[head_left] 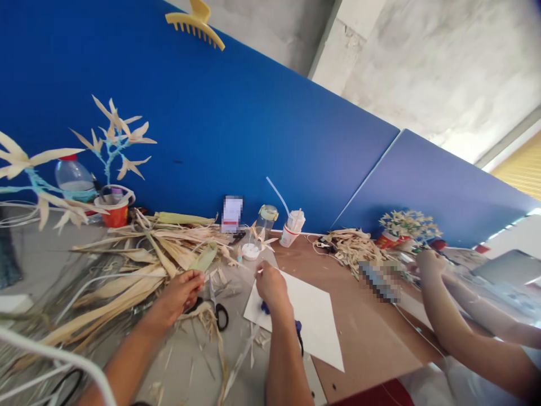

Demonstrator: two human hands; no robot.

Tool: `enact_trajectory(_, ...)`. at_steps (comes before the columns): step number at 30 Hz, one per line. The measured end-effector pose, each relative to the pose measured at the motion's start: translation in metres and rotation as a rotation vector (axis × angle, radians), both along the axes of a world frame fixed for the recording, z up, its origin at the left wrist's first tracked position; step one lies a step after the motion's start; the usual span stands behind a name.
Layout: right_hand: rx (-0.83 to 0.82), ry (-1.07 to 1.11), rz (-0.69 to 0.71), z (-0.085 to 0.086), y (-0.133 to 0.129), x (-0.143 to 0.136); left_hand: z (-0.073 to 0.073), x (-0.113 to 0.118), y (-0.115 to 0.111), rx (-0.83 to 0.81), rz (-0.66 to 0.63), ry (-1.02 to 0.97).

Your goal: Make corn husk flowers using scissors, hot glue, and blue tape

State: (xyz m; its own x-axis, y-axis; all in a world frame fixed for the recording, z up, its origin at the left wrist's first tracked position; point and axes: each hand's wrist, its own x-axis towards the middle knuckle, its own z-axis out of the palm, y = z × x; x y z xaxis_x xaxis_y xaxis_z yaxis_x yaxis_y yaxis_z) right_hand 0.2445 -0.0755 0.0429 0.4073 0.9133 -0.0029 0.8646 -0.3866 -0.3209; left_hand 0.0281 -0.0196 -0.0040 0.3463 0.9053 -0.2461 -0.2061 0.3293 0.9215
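Husk [205, 257], pale green, is lying just beyond the left hand [184, 293], whose fingertips are pinching closed beside scissors [221, 317]. The right hand [273, 286] is pinching closed above white paper [321, 324]; what either is gripping, I cannot tell.

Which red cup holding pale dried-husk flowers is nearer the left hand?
The left cup, beside the clear red-capped bottle; its flowers have light-blue stems. The other red cup is near another person's hands.
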Motion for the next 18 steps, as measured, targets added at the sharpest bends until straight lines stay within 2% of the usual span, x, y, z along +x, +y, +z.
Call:
enact_trajectory(5,0.056,0.027,-0.067,0.011,-0.004,0.008,0.005,0.001,-0.003,-0.007,0.0,0.024)
enact_trajectory(8,0.108,0.042,-0.194,0.011,0.001,0.008,0.007,0.001,-0.004,-0.005,0.0,0.028)
enact_trajectory(10,0.202,0.081,-0.219,0.008,0.004,0.008,0.008,0.001,-0.004,-0.006,0.002,0.024)
enact_trajectory(12,0.339,0.182,-0.132,0.003,0.006,0.006,0.008,0.001,-0.004,-0.003,-0.003,0.017)
enact_trajectory(14,0.438,0.384,0.024,-0.004,0.008,-0.001,0.007,0.001,-0.004,0.005,-0.007,0.009)
enact_trajectory(16,0.465,0.662,0.139,-0.009,0.011,-0.011,0.007,0.001,-0.004,0.008,-0.005,0.009)
enact_trajectory(18,0.466,0.928,0.17,-0.012,0.013,-0.021,0.007,0.001,-0.004,0.0,-0.004,0.018)
